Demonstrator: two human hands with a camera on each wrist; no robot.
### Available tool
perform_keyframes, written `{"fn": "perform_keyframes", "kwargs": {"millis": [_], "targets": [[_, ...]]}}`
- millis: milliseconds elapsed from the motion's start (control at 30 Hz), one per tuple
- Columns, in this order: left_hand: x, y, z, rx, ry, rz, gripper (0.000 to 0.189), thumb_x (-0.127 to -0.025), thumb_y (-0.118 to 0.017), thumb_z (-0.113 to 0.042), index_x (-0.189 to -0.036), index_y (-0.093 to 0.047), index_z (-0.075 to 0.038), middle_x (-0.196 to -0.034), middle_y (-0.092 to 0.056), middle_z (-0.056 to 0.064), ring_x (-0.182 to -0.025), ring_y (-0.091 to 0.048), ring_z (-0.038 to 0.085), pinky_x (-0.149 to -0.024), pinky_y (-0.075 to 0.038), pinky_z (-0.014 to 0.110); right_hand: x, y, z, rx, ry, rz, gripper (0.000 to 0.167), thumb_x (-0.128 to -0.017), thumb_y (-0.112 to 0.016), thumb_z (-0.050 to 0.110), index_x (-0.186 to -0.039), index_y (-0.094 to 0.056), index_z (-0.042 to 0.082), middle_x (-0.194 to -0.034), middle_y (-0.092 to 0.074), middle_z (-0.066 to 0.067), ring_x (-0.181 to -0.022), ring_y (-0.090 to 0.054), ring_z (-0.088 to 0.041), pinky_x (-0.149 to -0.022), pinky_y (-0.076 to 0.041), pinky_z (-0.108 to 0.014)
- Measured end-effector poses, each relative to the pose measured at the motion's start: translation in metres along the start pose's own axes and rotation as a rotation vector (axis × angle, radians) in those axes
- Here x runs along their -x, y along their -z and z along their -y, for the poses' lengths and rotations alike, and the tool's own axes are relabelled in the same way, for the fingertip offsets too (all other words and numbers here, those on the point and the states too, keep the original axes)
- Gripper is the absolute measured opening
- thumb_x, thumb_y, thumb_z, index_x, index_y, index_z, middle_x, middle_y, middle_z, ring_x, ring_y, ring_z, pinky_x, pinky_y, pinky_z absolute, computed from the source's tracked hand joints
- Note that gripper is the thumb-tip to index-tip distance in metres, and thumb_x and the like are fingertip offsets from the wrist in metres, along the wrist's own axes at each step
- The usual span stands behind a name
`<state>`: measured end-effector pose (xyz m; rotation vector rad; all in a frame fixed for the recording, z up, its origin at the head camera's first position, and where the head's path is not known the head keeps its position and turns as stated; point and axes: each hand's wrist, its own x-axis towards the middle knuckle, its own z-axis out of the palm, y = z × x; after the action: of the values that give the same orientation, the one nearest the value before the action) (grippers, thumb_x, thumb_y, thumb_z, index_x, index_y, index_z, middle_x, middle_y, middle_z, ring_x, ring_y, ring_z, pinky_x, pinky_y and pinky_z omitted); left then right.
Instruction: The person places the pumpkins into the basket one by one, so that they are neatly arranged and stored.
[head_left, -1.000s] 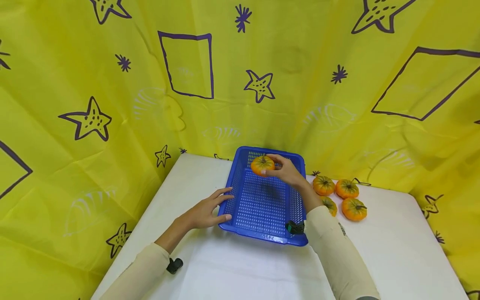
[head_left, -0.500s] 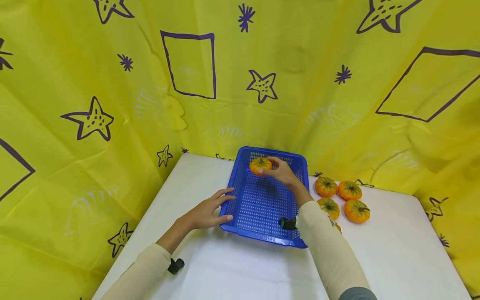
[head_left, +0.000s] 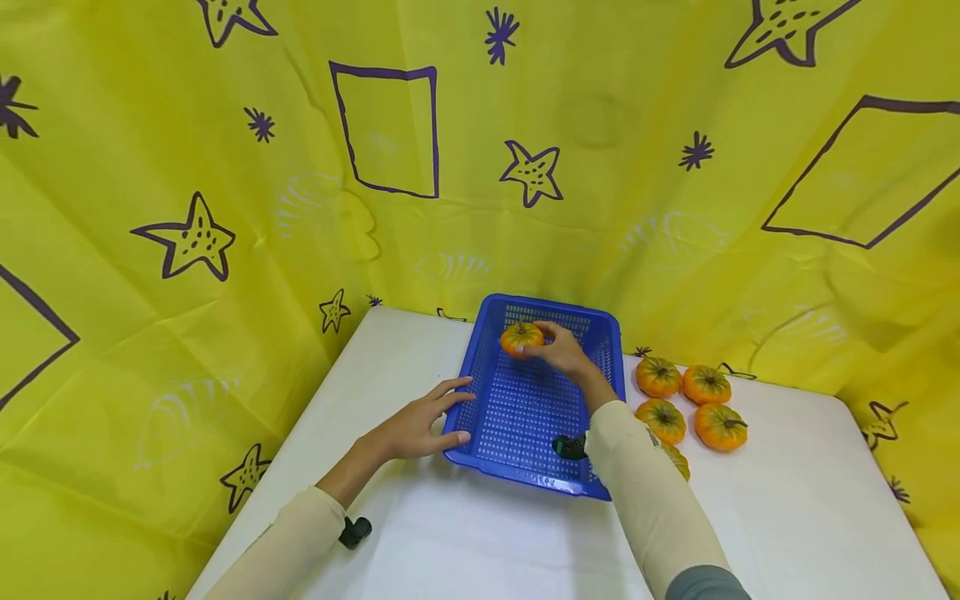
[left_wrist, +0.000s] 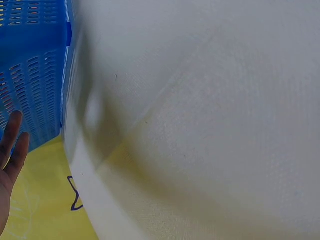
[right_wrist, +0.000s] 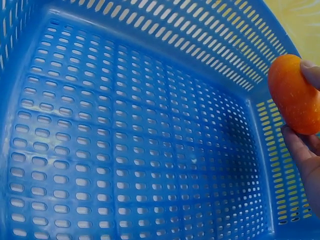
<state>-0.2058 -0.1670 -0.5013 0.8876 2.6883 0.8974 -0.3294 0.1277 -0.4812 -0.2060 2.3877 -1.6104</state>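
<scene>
A small orange pumpkin (head_left: 521, 340) with a greenish top is gripped by my right hand (head_left: 561, 350), thumb on one side and fingers on the other. It hangs inside the far left part of a blue plastic basket (head_left: 525, 479); in the right wrist view the pumpkin (right_wrist: 292, 97) is above the perforated floor, near a corner. My left hand (head_left: 414, 427) lies at the basket's left wall, its fingers spread and fairly straight, fingertips at the rim. The left wrist view shows only part of that hand (left_wrist: 7, 170) beside the slotted wall.
Several more pumpkins (head_left: 707, 385) stand grouped on the white table (head_left: 787, 500) to the basket's right, one partly hidden by the right sleeve (head_left: 645, 492). A yellow curtain (head_left: 465, 233) with dark star drawings hangs behind and along the sides.
The right hand has lowered the pumpkin slightly into the basket. The left hand keeps its place at the rim. The whole head view has shifted a little to the right.
</scene>
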Motion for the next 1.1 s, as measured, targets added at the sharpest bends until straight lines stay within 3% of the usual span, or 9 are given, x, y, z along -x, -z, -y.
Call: {"fn": "perform_keyframes", "kwargs": {"millis": [667,1100], "targets": [[0.002,0.002,-0.002,-0.008,0.001,0.014,0.068,-0.095,-0.059,-0.054,-0.151,-0.045,-0.018,-0.167,-0.022,-0.007,-0.149,-0.035,0.030,-0.112,-0.042,0.055,-0.012,-0.014,-0.014,0.011,-0.076,-0.034,0.076,-0.090,-0.074,0.020,-0.150,-0.034,-0.006,-0.150,-0.039,-0.030,-0.135,-0.046,-0.044,-0.112,-0.043,-0.051],[0.001,0.003,-0.002,-0.017,0.011,0.025,0.068,-0.095,-0.058,-0.055,-0.151,-0.045,-0.019,-0.167,-0.022,-0.007,-0.150,-0.033,0.029,-0.113,-0.041,0.056,-0.019,-0.022,-0.026,-0.009,-0.117,-0.051,0.072,-0.090,-0.073,0.014,-0.150,-0.037,-0.004,-0.149,-0.041,-0.033,-0.133,-0.049,-0.046,-0.110,-0.045,-0.051]]}}
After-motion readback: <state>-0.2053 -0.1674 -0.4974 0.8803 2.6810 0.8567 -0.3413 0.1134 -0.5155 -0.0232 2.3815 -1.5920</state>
